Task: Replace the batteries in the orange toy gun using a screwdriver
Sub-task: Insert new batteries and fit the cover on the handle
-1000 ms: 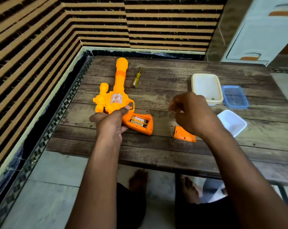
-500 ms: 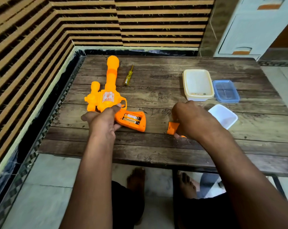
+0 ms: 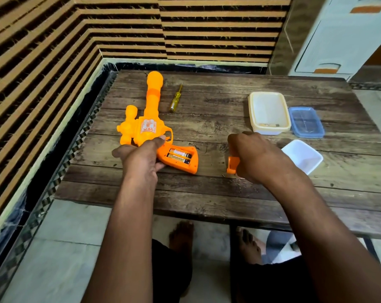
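The left hand is gripping the orange toy gun at centre left on the worktop, two batteries showing in its handle. The right hand is pinching the orange battery cover at centre; the screwdriver is lying beside the barrel.

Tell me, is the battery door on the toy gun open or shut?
Open. Two batteries show bare in the toy gun grip, and the right hand holds the orange cover apart on the table.

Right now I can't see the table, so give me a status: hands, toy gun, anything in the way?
Left hand grips orange plastic toy gun; compartment open, two batteries seated. Right hand holds orange battery cover. Yellow screwdriver idle beside barrel; nothing blocking.
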### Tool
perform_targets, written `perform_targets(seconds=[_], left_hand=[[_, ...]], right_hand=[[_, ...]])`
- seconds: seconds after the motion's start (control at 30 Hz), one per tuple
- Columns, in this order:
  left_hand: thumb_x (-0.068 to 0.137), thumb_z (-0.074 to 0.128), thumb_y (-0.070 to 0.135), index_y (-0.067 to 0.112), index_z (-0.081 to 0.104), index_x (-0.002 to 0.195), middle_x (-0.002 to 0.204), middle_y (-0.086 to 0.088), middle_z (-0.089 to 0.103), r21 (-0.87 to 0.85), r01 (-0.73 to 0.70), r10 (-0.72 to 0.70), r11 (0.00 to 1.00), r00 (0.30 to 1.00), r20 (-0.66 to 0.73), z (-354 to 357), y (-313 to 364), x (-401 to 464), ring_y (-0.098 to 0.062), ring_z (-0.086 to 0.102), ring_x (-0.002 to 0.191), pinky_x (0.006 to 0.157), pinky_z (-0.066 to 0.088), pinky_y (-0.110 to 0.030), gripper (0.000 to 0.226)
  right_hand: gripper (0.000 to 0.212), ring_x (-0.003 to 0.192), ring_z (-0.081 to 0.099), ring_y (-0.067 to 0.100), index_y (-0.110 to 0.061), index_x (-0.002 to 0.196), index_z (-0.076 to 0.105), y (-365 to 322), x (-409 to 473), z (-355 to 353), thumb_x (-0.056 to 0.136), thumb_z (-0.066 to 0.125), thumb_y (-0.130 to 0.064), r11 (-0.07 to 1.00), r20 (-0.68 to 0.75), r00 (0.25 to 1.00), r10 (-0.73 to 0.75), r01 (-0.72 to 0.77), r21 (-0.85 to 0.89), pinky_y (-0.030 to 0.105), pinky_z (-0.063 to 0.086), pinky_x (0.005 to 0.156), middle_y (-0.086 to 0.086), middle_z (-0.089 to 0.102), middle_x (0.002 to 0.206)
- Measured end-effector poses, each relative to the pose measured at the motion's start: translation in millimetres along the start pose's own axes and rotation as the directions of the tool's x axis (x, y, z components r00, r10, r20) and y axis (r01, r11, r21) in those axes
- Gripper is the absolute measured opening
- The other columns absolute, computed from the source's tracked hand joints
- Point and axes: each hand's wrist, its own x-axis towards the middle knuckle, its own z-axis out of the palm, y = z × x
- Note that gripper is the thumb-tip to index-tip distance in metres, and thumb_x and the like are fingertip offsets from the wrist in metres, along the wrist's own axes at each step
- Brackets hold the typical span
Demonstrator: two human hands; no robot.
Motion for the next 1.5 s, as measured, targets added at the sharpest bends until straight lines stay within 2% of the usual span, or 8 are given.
perform_targets(seconds=[0.23,0.37,0.5,0.8,1.03,1.27,1.37,1.5], left_hand=[[0.078,0.086,0.005,0.018,0.037,0.123,0.116,-0.010,0.066,0.001,0.003,-0.003,1.000,1.000,-0.006,-0.1,1.1,0.8,-0.028,0.072,0.095,0.055,0.061,-0.039,0.068],[0.078,0.087,0.005,0.018,0.036,0.123,0.113,-0.009,0.067,-0.001,-0.005,0.005,1.000,1.000,0.003,-0.3,0.0,0.9,-0.026,0.073,0.093,0.051,0.060,-0.037,0.068],[0.077,0.087,0.005,0.017,0.038,0.123,0.112,-0.009,0.067,-0.007,-0.009,0.009,1.000,1.000,-0.004,-0.7,-0.8,3.0,-0.026,0.073,0.091,0.053,0.061,-0.038,0.069],[0.075,0.089,0.005,0.018,0.041,0.122,0.116,-0.010,0.068,-0.038,-0.015,0.016,0.999,1.000,0.009,-1.9,0.3,4.2,-0.030,0.073,0.096,0.069,0.065,-0.049,0.068],[0.076,0.087,0.000,0.023,0.044,0.086,0.089,-0.004,0.066,-0.180,0.024,-0.014,0.983,0.998,0.057,-3.5,5.4,-9.9,-0.024,0.071,0.090,0.078,0.060,-0.049,0.050],[0.081,0.079,-0.004,0.012,0.067,0.108,0.102,-0.013,0.075,-0.234,0.062,-0.023,0.970,0.986,0.167,-3.5,5.8,-6.5,-0.025,0.074,0.088,0.057,0.064,-0.037,0.033],[0.082,0.079,-0.001,0.008,0.063,0.130,0.114,-0.017,0.075,-0.253,0.103,-0.038,0.962,0.968,0.248,-3.4,4.4,-3.7,-0.029,0.074,0.097,0.051,0.061,-0.035,0.051],[0.083,0.079,0.004,0.011,0.065,0.131,0.120,-0.013,0.074,-0.273,0.128,-0.046,0.953,0.956,0.289,-4.9,2.7,1.3,-0.028,0.073,0.106,0.057,0.063,-0.034,0.051]], right_hand=[[0.028,0.081,0.057,0.032,-0.018,0.099,0.050,5.5,6.4,4.6,0.086,0.069,-0.002,0.998,-0.074,0.997,0.026,-0.021,0.064,0.038,0.048,0.065,0.005,0.050,0.088],[0.030,0.088,0.068,0.035,-0.019,0.106,0.063,2.4,13.9,5.2,0.084,0.074,-0.002,0.966,-0.137,0.990,0.028,0.008,0.257,0.042,0.060,0.072,0.011,0.069,0.100],[0.045,0.094,0.063,0.026,-0.024,0.123,0.064,-5.9,25.2,13.5,0.085,0.078,-0.004,0.903,-0.129,0.992,0.012,0.045,0.427,0.031,0.046,0.073,0.007,0.067,0.109],[0.038,0.112,0.067,0.031,-0.015,0.123,0.074,-8.9,37.7,20.9,0.086,0.080,-0.022,0.956,-0.187,0.982,0.014,0.042,0.291,0.024,0.045,0.085,0.014,0.067,0.125],[0.038,0.099,0.070,0.032,-0.011,0.115,0.078,-17.0,35.0,23.4,0.080,0.080,-0.027,0.963,-0.389,0.920,-0.039,0.139,0.233,0.025,0.046,0.080,0.013,0.070,0.113],[0.051,0.093,0.073,0.011,-0.022,0.113,0.083,-39.0,22.8,16.9,0.069,0.071,-0.046,0.768,-0.538,0.841,-0.054,0.379,0.516,0.034,0.061,0.086,-0.005,0.080,0.108],[0.045,0.099,0.072,0.010,-0.018,0.111,0.083,-43.9,20.2,16.0,0.070,0.077,-0.037,0.740,-0.548,0.825,-0.140,0.455,0.496,0.025,0.057,0.090,-0.003,0.080,0.109],[0.045,0.099,0.074,0.020,-0.013,0.107,0.083,-47.1,18.1,15.9,0.067,0.078,-0.032,0.751,-0.560,0.790,-0.250,0.523,0.403,0.031,0.057,0.091,0.003,0.081,0.105]])
